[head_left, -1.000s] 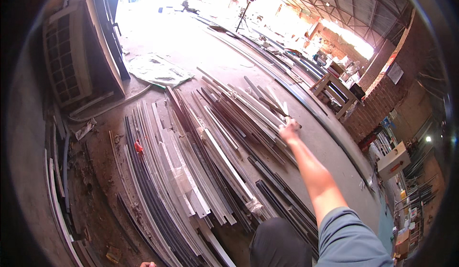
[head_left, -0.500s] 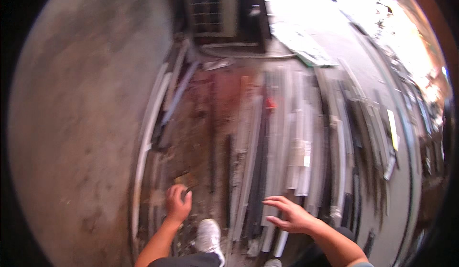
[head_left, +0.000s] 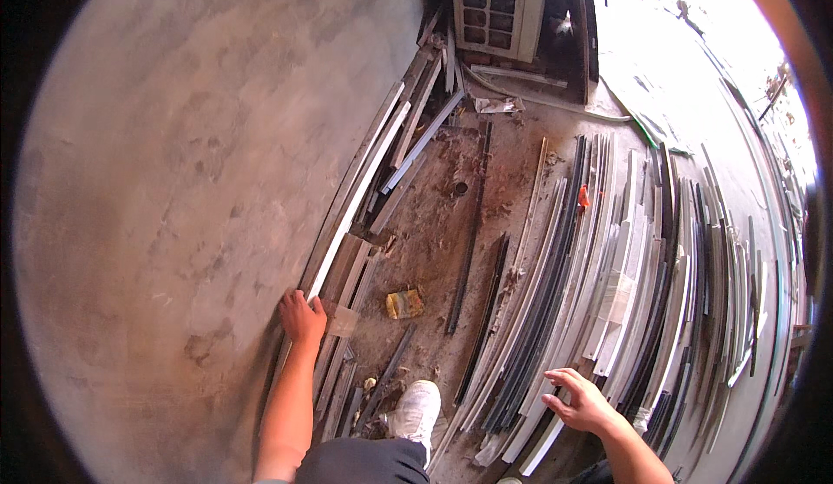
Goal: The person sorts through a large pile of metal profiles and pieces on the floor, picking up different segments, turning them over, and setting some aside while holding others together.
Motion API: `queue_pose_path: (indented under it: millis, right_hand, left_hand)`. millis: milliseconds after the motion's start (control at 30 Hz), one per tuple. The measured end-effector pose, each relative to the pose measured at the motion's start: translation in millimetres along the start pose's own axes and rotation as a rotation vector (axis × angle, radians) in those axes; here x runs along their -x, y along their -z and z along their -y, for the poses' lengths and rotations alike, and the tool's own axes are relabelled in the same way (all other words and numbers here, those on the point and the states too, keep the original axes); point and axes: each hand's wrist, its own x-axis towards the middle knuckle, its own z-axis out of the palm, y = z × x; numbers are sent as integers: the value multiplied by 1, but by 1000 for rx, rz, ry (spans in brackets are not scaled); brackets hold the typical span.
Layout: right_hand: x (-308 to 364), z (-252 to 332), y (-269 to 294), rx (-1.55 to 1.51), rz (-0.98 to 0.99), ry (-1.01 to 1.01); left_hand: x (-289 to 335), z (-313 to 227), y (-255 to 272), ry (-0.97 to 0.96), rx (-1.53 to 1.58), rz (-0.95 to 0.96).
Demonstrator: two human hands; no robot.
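Against the wall at the left, my left hand [head_left: 302,317] is curled over a long white bar [head_left: 360,191], its thumb on the near side. The bar slants away along the foot of the wall; its end under my palm is hidden. Beside it lie brown bars [head_left: 340,277] with a strip of tan tape [head_left: 341,321] around them. My right hand [head_left: 583,402] hovers at the lower right, fingers apart and nothing in them. Below it is a wide bundle of long white, grey and black profiles [head_left: 599,267] on the floor.
A crumpled yellowish container [head_left: 404,304] lies on the dirty floor between the bar piles. A blue-grey bar [head_left: 423,143] leans across the left pile. At the back stands a cabinet-like frame with a grid panel [head_left: 488,7]. My white shoe [head_left: 417,410] is between the piles.
My left hand has gone from above the floor to the white bar by the wall and closed on it. My right hand stays open. The view has swung left.
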Motion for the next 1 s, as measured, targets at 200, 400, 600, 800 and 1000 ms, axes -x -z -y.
queue_pose_path:
  millis: [200,400,600,800,1000]
  right_hand:
    - [-3,-3,-1,-12,12,-10]
    - [-9,3,-6,39,34,60]
    - [-18,20,-11,-22,140,-49]
    - [-34,18,-38,13,167,193]
    - [-61,54,-70,-300,332,55]
  left_hand:
    - [-5,-1,0,10,74,39]
    - [-11,19,2,138,477,113]
    - [-3,5,55,185,869,535]
    - [38,-23,112,362,1301,802]
    - [69,-50,150,214,1378,895]
